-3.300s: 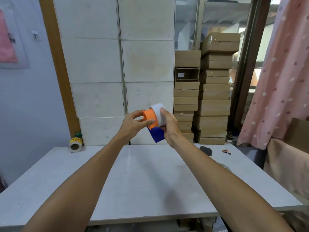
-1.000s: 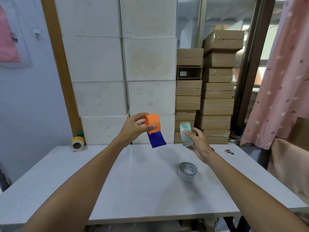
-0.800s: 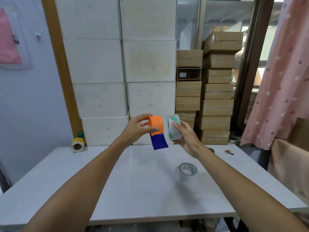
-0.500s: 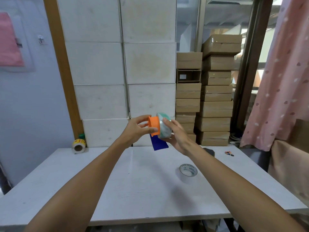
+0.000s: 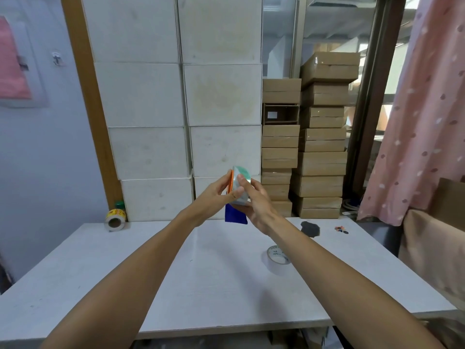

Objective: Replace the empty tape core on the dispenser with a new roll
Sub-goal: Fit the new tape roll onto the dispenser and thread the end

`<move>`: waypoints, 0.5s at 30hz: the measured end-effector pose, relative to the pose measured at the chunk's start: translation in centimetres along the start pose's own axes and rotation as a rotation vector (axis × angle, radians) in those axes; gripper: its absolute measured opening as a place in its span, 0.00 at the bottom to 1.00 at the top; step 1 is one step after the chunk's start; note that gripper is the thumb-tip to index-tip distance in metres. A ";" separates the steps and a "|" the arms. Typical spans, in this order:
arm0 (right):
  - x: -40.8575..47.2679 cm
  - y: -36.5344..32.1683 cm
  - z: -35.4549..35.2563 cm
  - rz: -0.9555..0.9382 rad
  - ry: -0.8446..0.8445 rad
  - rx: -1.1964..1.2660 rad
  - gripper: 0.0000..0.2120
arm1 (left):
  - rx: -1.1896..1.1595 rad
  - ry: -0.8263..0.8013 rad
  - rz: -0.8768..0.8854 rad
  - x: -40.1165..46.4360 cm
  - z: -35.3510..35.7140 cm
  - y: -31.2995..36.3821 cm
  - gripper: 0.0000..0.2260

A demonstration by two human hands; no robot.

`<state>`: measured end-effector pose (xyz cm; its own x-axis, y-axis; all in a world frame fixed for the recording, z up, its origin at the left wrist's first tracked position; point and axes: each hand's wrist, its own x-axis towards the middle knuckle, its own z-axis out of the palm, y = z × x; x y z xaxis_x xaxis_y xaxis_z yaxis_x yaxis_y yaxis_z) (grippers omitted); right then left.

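I hold the tape dispenser [image 5: 235,215] up over the far side of the white table [image 5: 176,285]; its orange hub edge and blue handle show between my hands. My left hand [image 5: 216,195] grips the orange side. My right hand [image 5: 254,200] presses a new roll of clear tape [image 5: 242,175] with green print against the hub from the right. The roll covers nearly all of the orange hub. The empty tape core [image 5: 278,255], a thin whitish ring, lies flat on the table to the right, partly behind my right forearm.
A yellow-labelled tape roll [image 5: 115,219] sits at the table's back left by a green cap. A dark patch [image 5: 310,228] and small coloured bits [image 5: 340,229] lie at the back right. White boxes and stacked cardboard boxes [image 5: 302,152] stand behind; a pink curtain [image 5: 422,117] hangs right.
The old core came off and lies on the table. My right hand brought the new green-printed roll from the right and pushed it over the orange hub, which is now mostly covered.
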<state>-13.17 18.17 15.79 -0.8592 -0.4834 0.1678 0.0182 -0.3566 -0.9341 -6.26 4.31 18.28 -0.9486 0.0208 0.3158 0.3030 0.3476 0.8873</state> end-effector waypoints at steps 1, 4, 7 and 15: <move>0.0 -0.1 0.1 -0.009 0.012 -0.020 0.33 | 0.010 0.009 -0.003 0.1 0.1 -0.1 0.32; -0.1 -0.6 0.3 -0.036 -0.001 -0.189 0.30 | -0.046 0.081 0.004 0.1 0.3 -0.5 0.32; -0.3 -1.2 0.1 -0.079 -0.007 -0.275 0.23 | -0.168 0.154 0.008 -0.1 0.7 -0.3 0.24; -0.6 -1.2 0.9 -0.110 0.070 -0.298 0.41 | -0.189 0.231 0.102 -0.1 1.5 -0.2 0.09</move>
<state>-12.16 18.16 17.13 -0.8808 -0.3953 0.2606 -0.2185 -0.1489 -0.9644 -6.33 5.65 17.53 -0.8734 -0.1741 0.4549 0.4273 0.1741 0.8872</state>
